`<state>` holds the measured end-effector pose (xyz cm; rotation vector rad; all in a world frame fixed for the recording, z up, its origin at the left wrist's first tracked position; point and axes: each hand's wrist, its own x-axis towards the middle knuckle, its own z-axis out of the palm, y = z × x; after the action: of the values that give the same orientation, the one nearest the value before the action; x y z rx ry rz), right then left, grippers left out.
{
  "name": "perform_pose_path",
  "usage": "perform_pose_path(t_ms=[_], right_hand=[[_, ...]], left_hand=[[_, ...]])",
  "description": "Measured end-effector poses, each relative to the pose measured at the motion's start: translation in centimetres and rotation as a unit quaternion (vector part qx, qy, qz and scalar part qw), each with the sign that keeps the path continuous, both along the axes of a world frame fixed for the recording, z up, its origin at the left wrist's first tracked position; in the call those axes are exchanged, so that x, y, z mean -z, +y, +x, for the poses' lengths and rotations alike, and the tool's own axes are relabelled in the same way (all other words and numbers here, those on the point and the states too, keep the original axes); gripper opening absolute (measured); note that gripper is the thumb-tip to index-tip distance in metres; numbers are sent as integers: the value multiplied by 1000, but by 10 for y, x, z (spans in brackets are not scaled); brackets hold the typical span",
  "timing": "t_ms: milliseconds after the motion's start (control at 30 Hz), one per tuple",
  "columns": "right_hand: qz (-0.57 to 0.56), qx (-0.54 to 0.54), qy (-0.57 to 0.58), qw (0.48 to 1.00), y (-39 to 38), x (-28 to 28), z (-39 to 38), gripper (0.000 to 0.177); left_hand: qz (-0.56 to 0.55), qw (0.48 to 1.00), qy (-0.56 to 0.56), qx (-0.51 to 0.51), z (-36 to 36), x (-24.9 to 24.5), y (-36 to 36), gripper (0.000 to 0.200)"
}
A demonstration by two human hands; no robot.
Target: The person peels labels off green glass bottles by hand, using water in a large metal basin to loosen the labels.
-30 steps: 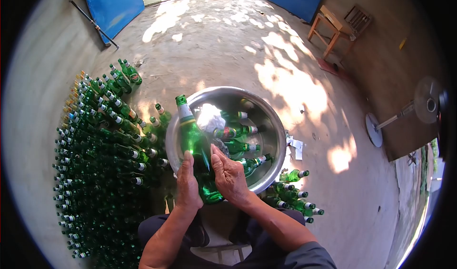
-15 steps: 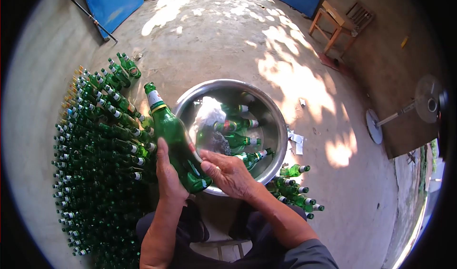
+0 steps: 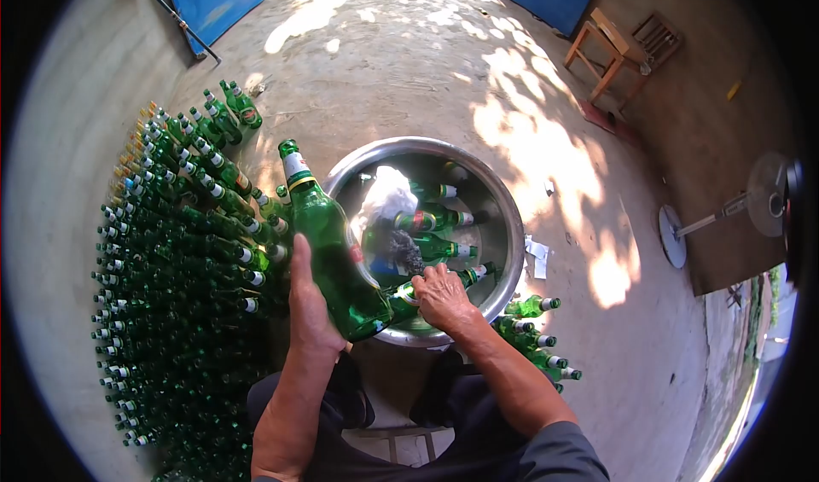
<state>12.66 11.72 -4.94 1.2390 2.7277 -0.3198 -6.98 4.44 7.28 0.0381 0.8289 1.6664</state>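
Observation:
My left hand (image 3: pixel 312 311) is wrapped round a green glass beer bottle (image 3: pixel 328 243), held tilted with its neck up and away from me, at the left rim of a metal basin (image 3: pixel 514 226). A white neck label and a small red patch show on the bottle. My right hand (image 3: pixel 445 299) is over the near part of the basin, fingers curled, just above another green bottle lying there; what its fingertips hold, if anything, is hidden. In the water lie several green bottles (image 3: pixel 435 219), a white bundle (image 3: pixel 389 194) and a dark grey scouring pad (image 3: pixel 404 250).
Many upright green bottles (image 3: pixel 188 252) crowd the floor on my left. A smaller group of bottles (image 3: pixel 533 328) and white paper scraps (image 3: pixel 537 258) lie right of the basin. Farther right are a standing fan (image 3: pixel 672 236) and a wooden chair (image 3: pixel 618 47).
My right hand has moved off the lower part of the held bottle, right and forward to above a bottle in the basin. My left hand still holds its bottle. The view has shifted slightly.

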Motion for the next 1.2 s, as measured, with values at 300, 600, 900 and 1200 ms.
perform_pose_path(t_ms=[300, 600, 900, 1200], right_hand=[[-11, -2, -40, 999, 8, -20, -4, 38], [40, -12, 3, 999, 4, 23, 6, 52], [-93, -20, 56, 994, 19, 1, 18, 62], [-3, -15, 95, 995, 6, 25, 40, 92]], left_hand=[[-15, 999, -25, 30, 3, 6, 1, 61], [-7, 998, -36, 45, 3, 8, 2, 63], [-8, 997, -56, 54, 1, 14, 3, 64], [-13, 994, -100, 52, 5, 6, 4, 61]])
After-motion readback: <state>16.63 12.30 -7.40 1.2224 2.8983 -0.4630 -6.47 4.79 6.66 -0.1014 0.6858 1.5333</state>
